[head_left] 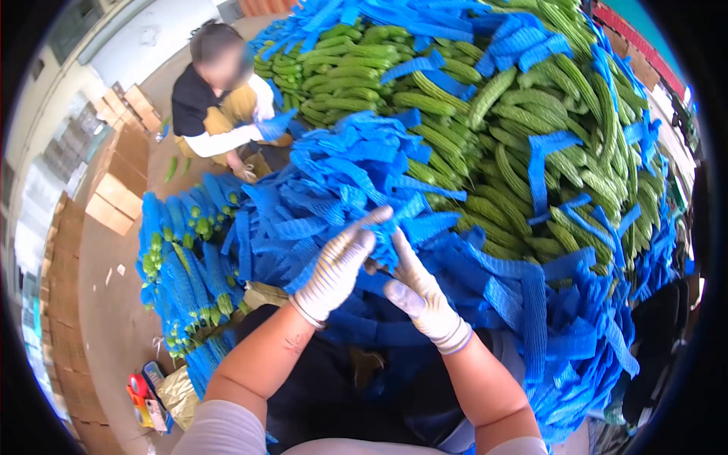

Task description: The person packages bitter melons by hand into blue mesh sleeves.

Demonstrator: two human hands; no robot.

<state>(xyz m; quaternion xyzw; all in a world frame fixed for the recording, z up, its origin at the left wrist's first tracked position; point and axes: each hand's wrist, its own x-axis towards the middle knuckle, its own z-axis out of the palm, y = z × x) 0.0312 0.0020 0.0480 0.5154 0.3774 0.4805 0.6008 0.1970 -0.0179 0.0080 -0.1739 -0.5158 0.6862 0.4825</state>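
Note:
My left hand (337, 269), in a striped white glove, is at the middle of the view, its fingers stretched toward a bunched blue net sleeve (383, 241). Facing it from the right, my right hand (421, 296) wears a similar glove, with its thumb and fingers apart. The bunched sleeve lies between the two hands; whether either grips it is hard to make out. Under and around both hands spreads a heap of blue net sleeves (296, 220). Beyond it is a big pile of ridged green gourds (523, 121), with loose sleeves strewn on top.
Gourds in blue nets (193, 277) are stacked at the left. A person (220, 98) crouches at the upper left, with a blue net at one hand. Cardboard boxes (121, 182) line the left side. Red tape (138, 385) and a gold bag (180, 394) lie at the lower left.

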